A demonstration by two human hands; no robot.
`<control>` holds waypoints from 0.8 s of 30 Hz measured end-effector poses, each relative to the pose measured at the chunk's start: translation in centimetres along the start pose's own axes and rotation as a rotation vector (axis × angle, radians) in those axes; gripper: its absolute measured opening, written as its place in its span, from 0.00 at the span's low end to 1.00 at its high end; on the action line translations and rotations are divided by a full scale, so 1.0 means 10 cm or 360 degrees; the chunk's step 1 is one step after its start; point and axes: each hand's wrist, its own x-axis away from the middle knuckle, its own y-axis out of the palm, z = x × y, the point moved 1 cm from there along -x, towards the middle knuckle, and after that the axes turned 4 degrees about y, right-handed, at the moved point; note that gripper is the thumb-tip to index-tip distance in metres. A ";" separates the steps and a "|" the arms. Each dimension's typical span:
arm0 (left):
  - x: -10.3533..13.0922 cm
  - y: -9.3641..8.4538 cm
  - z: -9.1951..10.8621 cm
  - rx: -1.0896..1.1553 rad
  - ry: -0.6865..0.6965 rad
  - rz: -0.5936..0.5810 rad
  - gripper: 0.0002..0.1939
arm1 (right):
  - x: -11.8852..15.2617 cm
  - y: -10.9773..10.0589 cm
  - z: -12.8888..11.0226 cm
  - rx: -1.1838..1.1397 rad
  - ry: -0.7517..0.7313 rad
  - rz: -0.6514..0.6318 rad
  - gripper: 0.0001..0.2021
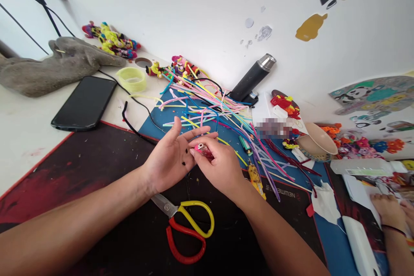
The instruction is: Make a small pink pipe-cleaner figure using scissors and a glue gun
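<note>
My left hand [170,159] is palm up with its fingers stretched out. Two tiny black bits [185,157] lie on that palm. Close over the left fingers, my right hand [221,166] pinches a small red-and-pink figure [204,151] with a white eye-like spot. Its lower part is hidden by my fingers. Below both hands, scissors [190,230] with one yellow and one red handle rest on the dark mat [129,220]. Many coloured pipe cleaners [210,103] lie heaped just beyond my hands. A black pipe cleaner [134,127] is left of the heap.
A black phone [86,102], a yellow ring-shaped roll [132,79] and a black thermos [252,78] lie toward the wall. A yellow glue gun [256,181] is beyond my right wrist. Several fuzzy figures [114,41] sit at back left. Another person's hands [390,211] show at far right.
</note>
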 end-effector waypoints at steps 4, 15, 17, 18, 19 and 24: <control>0.00 0.00 0.00 -0.0030 -0.0027 -0.0006 0.38 | 0.01 0.01 0.01 0.0093 -0.0081 -0.0023 0.08; -0.02 -0.03 -0.03 -0.0031 -0.0066 -0.0053 0.40 | 0.03 0.07 0.05 0.0242 -0.0067 -0.0004 0.06; -0.02 -0.04 -0.03 -0.0020 -0.0064 -0.0069 0.40 | 0.03 0.08 0.05 0.0245 -0.0059 -0.0004 0.05; -0.02 -0.05 -0.03 -0.0016 -0.0064 -0.0080 0.40 | 0.03 0.08 0.05 0.0239 -0.0055 -0.0004 0.05; -0.02 -0.05 -0.03 -0.0016 -0.0065 -0.0091 0.40 | 0.03 0.08 0.05 0.0231 -0.0052 -0.0006 0.05; -0.02 -0.05 -0.03 -0.0047 -0.0061 -0.0073 0.38 | 0.03 0.10 0.05 0.0207 -0.0020 -0.0016 0.05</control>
